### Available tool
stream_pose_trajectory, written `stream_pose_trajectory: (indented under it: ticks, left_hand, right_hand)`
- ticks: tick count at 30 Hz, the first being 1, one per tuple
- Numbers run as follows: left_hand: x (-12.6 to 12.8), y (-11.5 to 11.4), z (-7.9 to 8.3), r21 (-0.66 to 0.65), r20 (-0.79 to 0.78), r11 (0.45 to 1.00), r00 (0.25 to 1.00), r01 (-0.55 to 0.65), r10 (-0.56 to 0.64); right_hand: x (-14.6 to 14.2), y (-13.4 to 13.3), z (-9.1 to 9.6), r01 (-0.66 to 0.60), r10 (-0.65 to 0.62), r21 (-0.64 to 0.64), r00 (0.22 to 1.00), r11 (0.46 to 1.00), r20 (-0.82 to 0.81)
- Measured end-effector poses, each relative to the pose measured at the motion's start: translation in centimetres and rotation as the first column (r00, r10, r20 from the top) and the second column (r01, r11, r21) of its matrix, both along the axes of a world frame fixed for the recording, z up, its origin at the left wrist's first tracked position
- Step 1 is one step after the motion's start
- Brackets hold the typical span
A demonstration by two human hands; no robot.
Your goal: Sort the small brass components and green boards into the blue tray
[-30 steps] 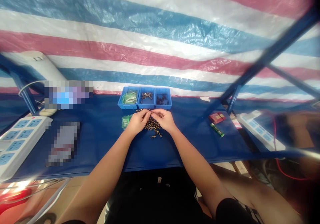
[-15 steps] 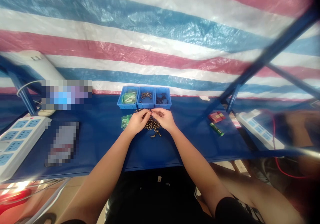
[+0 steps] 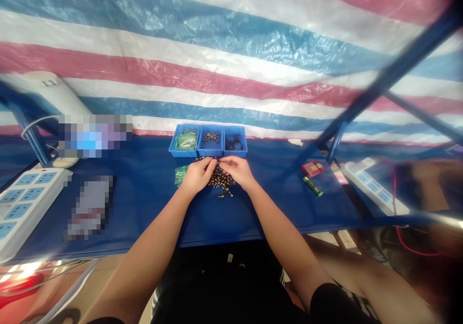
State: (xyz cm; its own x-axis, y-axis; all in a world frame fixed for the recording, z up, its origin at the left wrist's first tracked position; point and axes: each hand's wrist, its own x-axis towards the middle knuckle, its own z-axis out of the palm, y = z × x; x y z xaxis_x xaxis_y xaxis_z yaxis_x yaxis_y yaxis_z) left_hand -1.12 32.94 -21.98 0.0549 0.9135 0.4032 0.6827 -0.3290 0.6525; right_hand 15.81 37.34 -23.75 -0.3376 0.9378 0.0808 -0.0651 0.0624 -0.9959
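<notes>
Three blue bins [image 3: 208, 141] are sitting side by side just above the centre of the frame, on the blue table [image 3: 152, 203] — the left one is holding green pieces, the middle one small brassy parts, the right one dark parts too small to name. Just below the bins, a pile of small metal parts [image 3: 221, 182] is lying on the table between the hands, with a few strays trailing toward the lower edge of the pile.

Much of the pile is being covered by the hands, and a green packet [image 3: 180, 174] is peeking out from behind the left hand. Two patches at centre left are blurred out.

Both forearms are reaching up from the bottom of the frame and converging at the centre. The left hand [image 3: 197, 175] and the right hand [image 3: 237, 171] are curling palm-down over the pile, fingertips nearly meeting at its top edge — whether they are pinching a part I cannot tell.
</notes>
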Motion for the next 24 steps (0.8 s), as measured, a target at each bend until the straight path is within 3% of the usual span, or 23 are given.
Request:
stream_pose_trajectory:
  ticks: [3, 6, 8, 10, 12, 14, 19, 24]
  left_hand:
    - [-0.1, 0.0, -0.1, 0.06, 0.008, 0.99, 0.991, -0.13, 0.13]
    - [-0.3, 0.0, -0.2, 0.103, 0.03, 0.975, 0.98, -0.198, 0.196]
    - [-0.4, 0.0, -0.2, 0.107, 0.036, 0.972, 0.977, -0.211, 0.208]
    - [-0.4, 0.0, -0.1, 0.095, 0.03, 0.973, 0.978, -0.209, 0.207]
    - [-0.4, 0.0, -0.1, 0.087, 0.019, 0.975, 0.979, -0.206, 0.205]
    - [-0.3, 0.0, 0.0, 0.087, 0.015, 0.975, 0.979, -0.206, 0.205]
    - [-0.1, 0.0, 0.2, 0.097, 0.03, 0.975, 0.979, -0.202, 0.2]
    - [0.0, 0.0, 0.2, 0.084, 0.051, 0.977, 0.98, -0.196, 0.192]
  right_hand:
    - [0.0, -0.1, 0.6, -0.048, 0.043, -0.067, 0.997, 0.997, -0.068]
    - [0.0, -0.4, 1.2, -0.136, 0.138, 0.024, 0.978, 0.99, -0.156]
    - [0.2, -0.5, 1.1, -0.166, 0.172, 0.107, 0.984, 0.98, -0.055]
    - [0.5, -0.2, 0.7, -0.115, 0.079, 0.214, 0.982, 0.97, 0.171]
    - [0.8, 0.1, 0.2, -0.046, -0.11, 0.374, 0.916, 0.926, 0.386]
    - [1.1, 0.4, -0.3, -0.062, -0.217, 0.481, 0.838, 0.874, 0.501]
    - [0.8, 0.4, -0.7, -0.217, -0.244, 0.532, 0.707, 0.818, 0.664]
    - [0.0, 0.4, -0.8, -0.237, -0.292, 0.534, 0.627, 0.812, 0.722]
